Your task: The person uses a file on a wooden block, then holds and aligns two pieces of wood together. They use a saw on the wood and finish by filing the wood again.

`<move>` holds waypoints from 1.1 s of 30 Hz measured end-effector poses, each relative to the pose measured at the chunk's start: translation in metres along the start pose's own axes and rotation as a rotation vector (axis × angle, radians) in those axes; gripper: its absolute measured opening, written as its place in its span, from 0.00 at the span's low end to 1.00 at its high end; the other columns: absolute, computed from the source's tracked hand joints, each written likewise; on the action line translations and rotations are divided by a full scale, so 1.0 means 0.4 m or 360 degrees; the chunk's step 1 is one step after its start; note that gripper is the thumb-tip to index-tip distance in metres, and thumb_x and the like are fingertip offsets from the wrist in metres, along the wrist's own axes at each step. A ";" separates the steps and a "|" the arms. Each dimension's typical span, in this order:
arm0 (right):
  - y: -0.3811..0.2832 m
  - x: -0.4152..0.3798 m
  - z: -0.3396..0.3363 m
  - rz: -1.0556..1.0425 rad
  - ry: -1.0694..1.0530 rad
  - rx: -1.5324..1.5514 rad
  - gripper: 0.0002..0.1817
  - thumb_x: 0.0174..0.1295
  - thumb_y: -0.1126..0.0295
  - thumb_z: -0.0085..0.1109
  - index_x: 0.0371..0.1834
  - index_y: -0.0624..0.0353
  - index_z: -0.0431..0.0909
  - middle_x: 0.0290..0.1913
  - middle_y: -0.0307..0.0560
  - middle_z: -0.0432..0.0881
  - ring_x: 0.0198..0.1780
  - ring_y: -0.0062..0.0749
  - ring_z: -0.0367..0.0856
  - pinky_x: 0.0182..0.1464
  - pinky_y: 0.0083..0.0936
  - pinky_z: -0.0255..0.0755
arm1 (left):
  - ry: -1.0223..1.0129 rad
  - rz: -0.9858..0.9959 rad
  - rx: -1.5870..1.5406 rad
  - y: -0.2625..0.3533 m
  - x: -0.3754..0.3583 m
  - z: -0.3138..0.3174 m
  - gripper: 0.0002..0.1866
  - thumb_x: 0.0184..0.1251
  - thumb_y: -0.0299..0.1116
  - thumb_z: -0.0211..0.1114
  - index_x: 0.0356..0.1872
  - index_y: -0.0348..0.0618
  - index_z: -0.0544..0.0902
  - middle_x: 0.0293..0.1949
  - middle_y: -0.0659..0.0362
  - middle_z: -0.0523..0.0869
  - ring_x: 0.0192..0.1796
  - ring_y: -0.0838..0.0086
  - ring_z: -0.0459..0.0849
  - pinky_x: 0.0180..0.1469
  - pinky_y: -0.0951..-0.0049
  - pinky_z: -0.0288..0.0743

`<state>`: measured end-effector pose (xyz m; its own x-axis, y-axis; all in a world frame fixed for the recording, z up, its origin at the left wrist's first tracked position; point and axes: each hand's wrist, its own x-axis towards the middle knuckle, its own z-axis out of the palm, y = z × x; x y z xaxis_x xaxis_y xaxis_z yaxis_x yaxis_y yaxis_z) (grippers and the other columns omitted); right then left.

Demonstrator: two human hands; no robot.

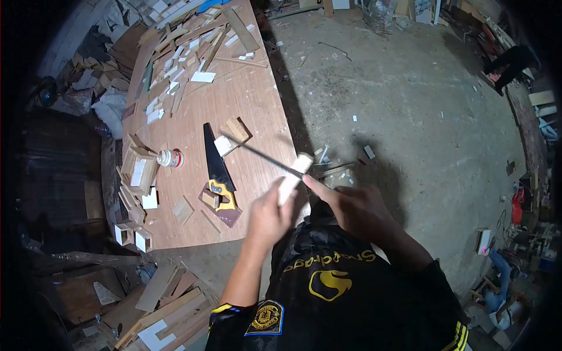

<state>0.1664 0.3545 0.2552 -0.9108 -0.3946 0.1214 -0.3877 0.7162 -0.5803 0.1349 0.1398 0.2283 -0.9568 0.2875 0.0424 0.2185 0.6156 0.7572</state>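
Note:
My left hand (268, 216) is closed around a pale wooden block (290, 181), held up off the table's near right edge. A long, thin, dark file (263, 155) crosses the upper part of the block and reaches out to the left over the table. Its near end is in my right hand (356, 206), whose fingers are partly hidden. To the left of my hands a handsaw (214, 153) with a yellow and black handle lies flat. Beside its blade are a small wood block (236, 129) and a white-faced piece (223, 145).
Wood offcuts (202, 76) cover the far end of the wooden table (257, 105). A white tub (170, 158) stands near small wooden boxes (140, 237). Boards (170, 310) are piled on the floor below. Another person (500, 292) is at the lower right, and dark-clothed legs (510, 65) show at upper right.

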 end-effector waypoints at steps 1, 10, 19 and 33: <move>-0.009 0.030 0.003 0.0056 0.0042 0.0034 0.38 0.58 0.76 0.60 0.74 0.43 0.63 0.27 0.45 0.82 0.22 0.37 0.82 0.22 0.33 0.71 | -0.0021 0.0015 0.0010 0.004 -0.006 0.011 0.16 0.68 0.31 0.62 0.54 0.35 0.77 0.34 0.38 0.84 0.38 0.46 0.86 0.39 0.58 0.80; -0.030 0.040 0.035 -0.0010 0.0048 0.0174 0.41 0.56 0.79 0.62 0.74 0.37 0.61 0.30 0.47 0.85 0.25 0.40 0.84 0.25 0.32 0.76 | -0.0006 -0.0033 -0.0050 -0.052 -0.017 -0.044 0.16 0.69 0.33 0.63 0.53 0.33 0.78 0.33 0.40 0.85 0.36 0.47 0.87 0.38 0.59 0.79; -0.105 0.071 0.057 0.0081 0.0102 0.0215 0.43 0.54 0.80 0.63 0.74 0.35 0.62 0.34 0.49 0.86 0.25 0.40 0.84 0.27 0.33 0.76 | 0.0070 0.0144 -0.0175 -0.118 -0.019 -0.100 0.15 0.69 0.31 0.62 0.53 0.34 0.77 0.32 0.40 0.85 0.33 0.47 0.86 0.37 0.59 0.78; -0.243 0.095 0.136 0.0438 0.0063 0.0223 0.35 0.59 0.81 0.60 0.71 0.41 0.68 0.38 0.53 0.87 0.34 0.43 0.88 0.35 0.34 0.80 | 0.0015 0.0293 -0.0149 -0.199 -0.024 -0.189 0.16 0.68 0.32 0.64 0.53 0.36 0.78 0.34 0.39 0.85 0.38 0.46 0.86 0.40 0.58 0.78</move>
<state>0.1771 0.2387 0.2723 -0.9848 -0.1718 -0.0260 -0.1046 0.7058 -0.7006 0.1121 0.0328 0.2169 -0.9043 0.3817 0.1913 0.3714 0.4821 0.7935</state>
